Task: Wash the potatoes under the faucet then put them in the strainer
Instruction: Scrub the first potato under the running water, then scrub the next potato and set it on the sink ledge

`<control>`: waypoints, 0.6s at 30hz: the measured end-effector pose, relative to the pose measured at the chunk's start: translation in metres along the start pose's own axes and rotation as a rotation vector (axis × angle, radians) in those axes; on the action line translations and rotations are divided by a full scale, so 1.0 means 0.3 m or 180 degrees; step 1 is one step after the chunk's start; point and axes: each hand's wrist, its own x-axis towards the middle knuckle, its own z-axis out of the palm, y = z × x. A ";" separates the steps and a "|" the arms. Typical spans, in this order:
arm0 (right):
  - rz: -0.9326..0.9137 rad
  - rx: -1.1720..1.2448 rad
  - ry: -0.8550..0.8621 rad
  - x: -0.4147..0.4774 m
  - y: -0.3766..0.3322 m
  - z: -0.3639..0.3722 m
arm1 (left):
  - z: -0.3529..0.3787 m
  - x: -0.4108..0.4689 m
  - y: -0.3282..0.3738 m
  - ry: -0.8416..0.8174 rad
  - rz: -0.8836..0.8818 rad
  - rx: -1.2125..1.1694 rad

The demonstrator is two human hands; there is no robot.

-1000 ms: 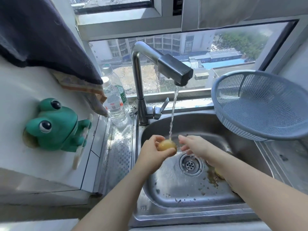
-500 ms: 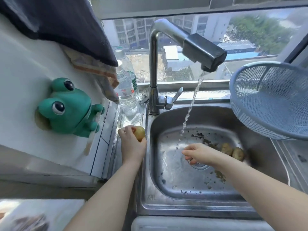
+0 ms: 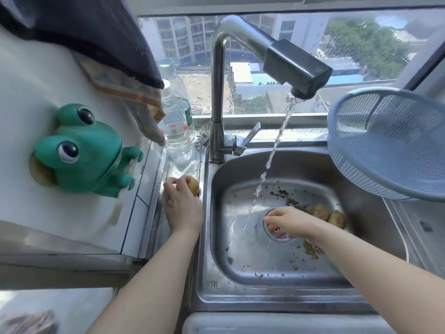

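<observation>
Bare forearms [image 3: 154,273]; left hand [image 3: 184,208], right hand [image 3: 292,221].

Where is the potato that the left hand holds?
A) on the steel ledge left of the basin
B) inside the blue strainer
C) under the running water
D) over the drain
A: the left hand grips the potato down on the steel ledge left of the basin, well clear of the water stream.

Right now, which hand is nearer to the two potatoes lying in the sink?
Right. The right hand is over the drain, right beside the two potatoes; the left hand is outside the basin, on the left ledge, gripping another potato.
</observation>
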 end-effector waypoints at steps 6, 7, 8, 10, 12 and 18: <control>0.0173 -0.0397 0.0210 0.026 0.101 -0.033 | 0.030 -0.125 0.081 -0.0254 0.1601 0.0115; 0.0250 -0.0522 0.0267 0.032 0.141 -0.047 | 0.035 -0.149 0.110 -0.0714 0.1748 0.0087; 0.0312 -0.0686 0.0319 0.034 0.182 -0.063 | 0.048 -0.169 0.131 -0.1261 0.1819 0.0120; 0.0457 -0.1021 0.0351 0.035 0.261 -0.093 | 0.077 -0.191 0.161 -0.2474 0.1720 0.0389; 0.0589 -0.1360 0.0307 0.036 0.329 -0.115 | 0.091 -0.207 0.196 -0.3296 0.1567 0.0618; 0.0283 -0.2251 0.0519 0.107 0.439 -0.138 | 0.134 -0.205 0.251 -0.3321 0.1343 0.0492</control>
